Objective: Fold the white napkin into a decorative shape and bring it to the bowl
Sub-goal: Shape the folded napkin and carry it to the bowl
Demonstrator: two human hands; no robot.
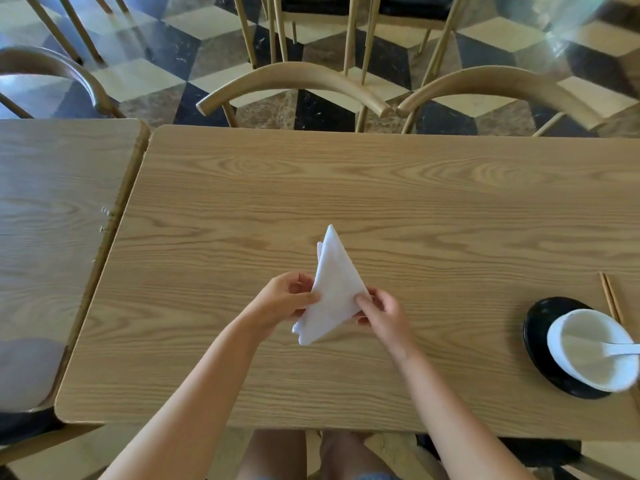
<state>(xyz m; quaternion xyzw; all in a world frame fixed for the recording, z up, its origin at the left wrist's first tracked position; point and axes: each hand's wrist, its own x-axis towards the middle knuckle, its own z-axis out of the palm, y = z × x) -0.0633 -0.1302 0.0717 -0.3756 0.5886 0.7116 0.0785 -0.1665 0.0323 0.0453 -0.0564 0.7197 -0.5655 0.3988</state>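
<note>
Napkin (334, 289), white, folded triangular, pinched by left hand (282, 299) and right hand (382, 311) above worktop (381, 188) middle, well apart from white bowl (590, 348).

- Table (381, 188): light wood grain, rounded corners, fills most of view.
- 2nd table (52, 202): same wood, on left, just beside the 1st w/ a thin gap between.
- Plate (540, 344): black, near right edge of table, carries other ware.
- Spoon (620, 348): white, handle sticks out to the right.
- Chopsticks (610, 296): wooden pair, lying just beyond plate, far end toward back of table.
- Chairs: 2 curved wood backs at far side, (294, 79) & (498, 86), nearly touching; darker one (59, 71) top left.
- More chair legs (349, 32) further back.
- Floor (156, 77): cube-pattern tiles, cream, black & brown.
</note>
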